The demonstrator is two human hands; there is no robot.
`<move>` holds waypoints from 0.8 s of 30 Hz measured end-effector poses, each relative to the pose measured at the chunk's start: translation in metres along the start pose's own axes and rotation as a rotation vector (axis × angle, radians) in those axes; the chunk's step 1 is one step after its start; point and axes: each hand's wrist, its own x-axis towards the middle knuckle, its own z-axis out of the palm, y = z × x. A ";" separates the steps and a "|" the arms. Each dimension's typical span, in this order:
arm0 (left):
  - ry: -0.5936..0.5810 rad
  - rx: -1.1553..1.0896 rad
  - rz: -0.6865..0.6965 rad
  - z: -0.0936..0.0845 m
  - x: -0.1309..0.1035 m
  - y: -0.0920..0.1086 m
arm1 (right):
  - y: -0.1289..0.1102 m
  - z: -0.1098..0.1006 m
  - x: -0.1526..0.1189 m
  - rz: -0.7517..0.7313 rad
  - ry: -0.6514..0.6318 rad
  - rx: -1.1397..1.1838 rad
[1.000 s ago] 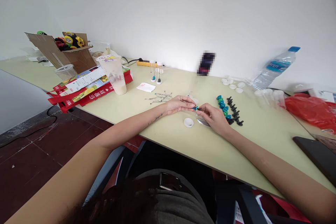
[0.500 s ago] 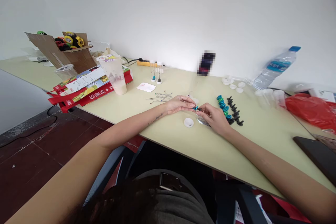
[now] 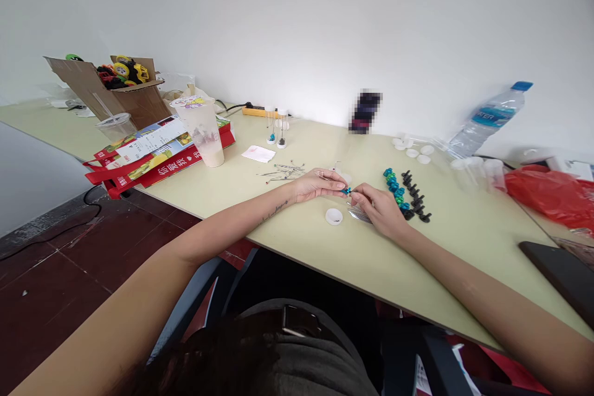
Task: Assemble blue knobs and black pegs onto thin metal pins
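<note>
Blue piece (image 3: pixel 346 190), small, pinched in left hand (image 3: pixel 320 185); right hand (image 3: pixel 377 205) at its end, fingertips drawn together, grip indiscernible; white cap (image 3: pixel 333 216), nearer front edge of tabletop (image 3: pixel 297 235).

The single view comes from a camera worn on the person's head, facing forward and down across the table (image 3: pixel 487 216) to the wall (image 3: pixel 278 25) at 12 o'clock. It sits close above the lap (image 3: pixel 278 281) at 6 o'clock, so the forearms enter from 8 and 4. The left hand (image 3: pixel 320 185) and right hand (image 3: pixel 378 207) appear small, just off centre toward 3 to 4 o'clock. The frame reaches the cardboard box (image 3: pixel 143 105) between 9 and 10, and the bottle (image 3: pixel 492 117) between 2 and 3.
</note>
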 end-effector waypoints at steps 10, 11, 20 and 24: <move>0.013 0.000 -0.010 -0.001 0.000 -0.001 | 0.006 0.003 -0.001 -0.001 0.058 -0.011; 0.016 -0.003 -0.016 -0.001 0.000 -0.001 | 0.006 0.003 -0.001 -0.001 0.058 -0.013; 0.017 -0.001 -0.007 -0.001 -0.001 0.000 | 0.003 0.002 0.000 -0.003 0.033 -0.019; -0.011 0.017 0.011 -0.002 -0.001 -0.001 | 0.001 0.000 0.000 0.005 -0.008 -0.010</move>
